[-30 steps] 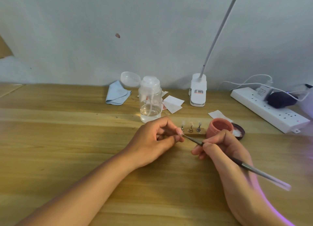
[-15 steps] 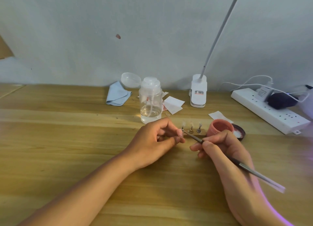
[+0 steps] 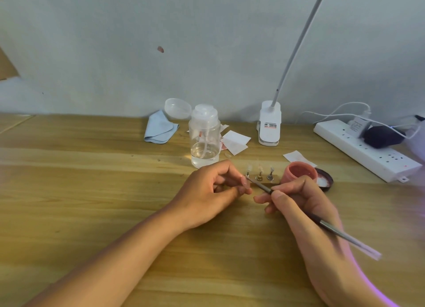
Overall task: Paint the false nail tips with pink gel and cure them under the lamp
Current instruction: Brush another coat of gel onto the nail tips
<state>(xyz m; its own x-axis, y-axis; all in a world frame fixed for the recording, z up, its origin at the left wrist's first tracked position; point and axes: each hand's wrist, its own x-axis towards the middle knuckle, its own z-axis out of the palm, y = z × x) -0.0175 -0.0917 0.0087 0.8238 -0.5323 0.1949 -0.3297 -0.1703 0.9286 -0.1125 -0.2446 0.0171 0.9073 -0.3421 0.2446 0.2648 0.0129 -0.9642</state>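
head view, looking down, close over table [image 3: 69, 191]

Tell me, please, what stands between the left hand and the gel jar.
In the head view, a wooden holder with three nail tips on pins stands between the left hand and the pink gel jar; the brush crosses before it.

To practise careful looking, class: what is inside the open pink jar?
Pink gel shows inside the pink jar. Its depth is hidden by the jar's opaque wall, its base by the right hand.
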